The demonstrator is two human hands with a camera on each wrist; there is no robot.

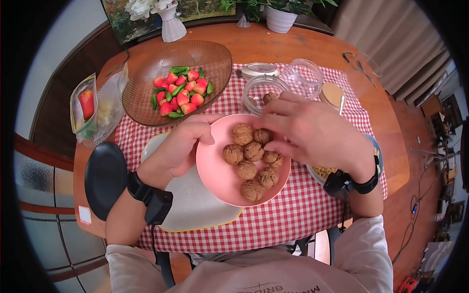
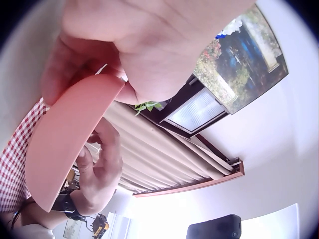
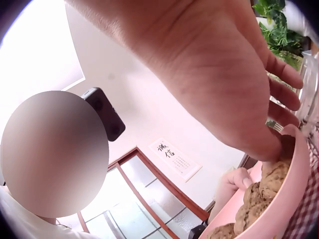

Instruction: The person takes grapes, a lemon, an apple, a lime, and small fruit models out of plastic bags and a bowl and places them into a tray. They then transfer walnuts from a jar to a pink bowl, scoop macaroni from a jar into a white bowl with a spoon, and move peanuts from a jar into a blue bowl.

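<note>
My left hand (image 1: 183, 149) grips the left rim of a pink bowl (image 1: 212, 171), its thumb over the edge. Several whole walnuts (image 1: 246, 170) lie inside the bowl. Over the bowl's far right rim, my right hand (image 1: 310, 127) reaches down, palm toward the bowl. Its thumb and index finger come close around a walnut (image 1: 263, 136) near that rim, while the other fingers extend loosely in the right wrist view. Just beyond the fingers stands a clear jar (image 1: 251, 93) with a few walnuts in it, partly covered by the hand.
A brown ribbed bowl (image 1: 141, 93) holds red fruits and green peppers at the far left. Beside it are plastic bags (image 1: 105, 110) and a black plate (image 1: 105, 180). A second clear jar (image 1: 308, 78) and a round lid (image 1: 332, 94) stand right. A pale tray (image 1: 195, 210) lies underneath.
</note>
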